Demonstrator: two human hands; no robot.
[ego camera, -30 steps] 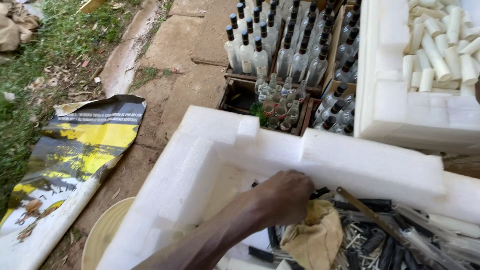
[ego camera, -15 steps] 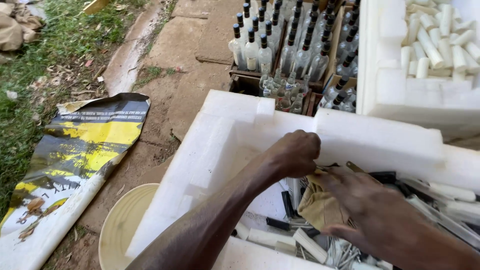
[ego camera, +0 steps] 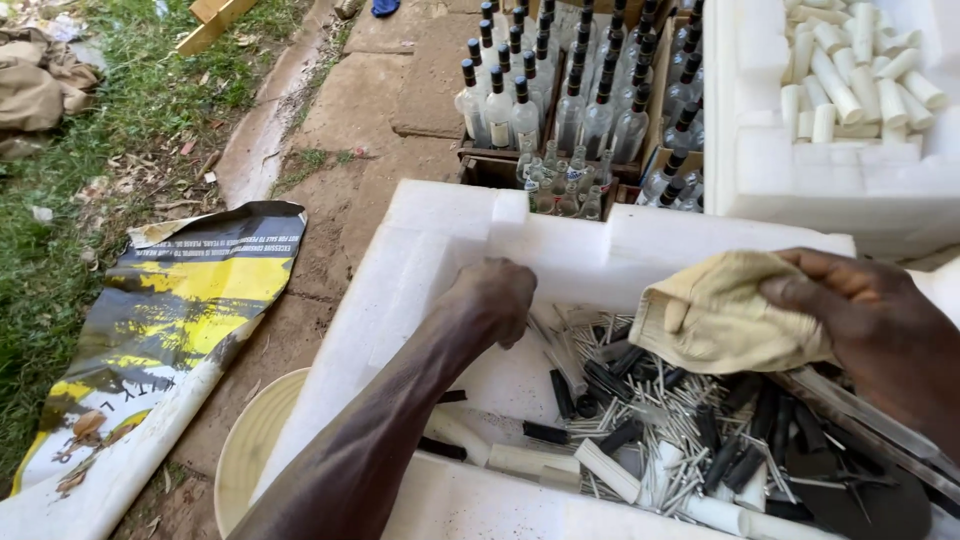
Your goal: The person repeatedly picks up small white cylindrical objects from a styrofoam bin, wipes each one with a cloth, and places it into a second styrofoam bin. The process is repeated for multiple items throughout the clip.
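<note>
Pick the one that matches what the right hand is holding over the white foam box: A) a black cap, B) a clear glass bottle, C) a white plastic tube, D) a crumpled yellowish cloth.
D: the right hand grips a crumpled yellowish cloth above the white foam box, while the left hand reaches down inside it.

A pale tan cloth [ego camera: 715,315] at three o'clock, over a white foam box [ego camera: 440,240] of black and white tubes [ego camera: 640,440]. At twelve, clear bottles [ego camera: 560,100] with black caps; at nine, a yellow-and-black printed sheet [ego camera: 170,320]; green grass [ego camera: 60,230] beyond.
</note>
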